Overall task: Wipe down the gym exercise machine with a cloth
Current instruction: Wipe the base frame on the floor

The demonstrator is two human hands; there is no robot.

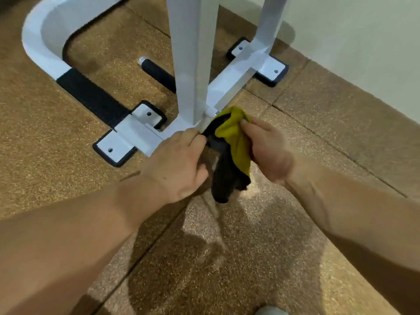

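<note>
Where the cloth [236,137] hangs, a white post [192,64] stands just behind.

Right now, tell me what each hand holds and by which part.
Both hold one cloth. The left hand pinches its dark edge; the right hand grips the yellow upper part. The dark lower end hangs free.

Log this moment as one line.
left hand: grips cloth | right hand: grips cloth | cloth: bunched between both hands, beside foot of post | contact with post: unclear
</note>
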